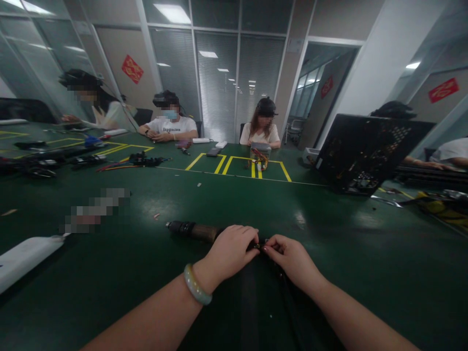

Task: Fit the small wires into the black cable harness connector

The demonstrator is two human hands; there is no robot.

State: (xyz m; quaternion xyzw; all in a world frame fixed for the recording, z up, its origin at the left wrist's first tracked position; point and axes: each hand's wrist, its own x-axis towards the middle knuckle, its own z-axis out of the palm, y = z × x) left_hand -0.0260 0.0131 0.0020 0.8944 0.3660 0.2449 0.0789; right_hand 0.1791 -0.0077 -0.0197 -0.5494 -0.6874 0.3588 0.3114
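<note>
Over the green tabletop, my left hand (234,248) and my right hand (292,261) meet fingertip to fingertip. Both are closed in a pinch around a small dark part (259,246) with a brassy glint, too small to identify. From beneath my right hand a long dark strip (288,297) runs toward the near edge; whether it joins the small part I cannot tell. An electric screwdriver (193,231), black and brown with a metal tip pointing left, lies behind my left hand, which hides its rear end.
A white power strip (29,258) lies at the left, beside a blurred-out patch. Dark cables (139,160) heap up at the far left. A black computer case (373,153) stands tilted at the right. Across the table, a person (259,124) sits behind a power supply (260,152) with coloured wires.
</note>
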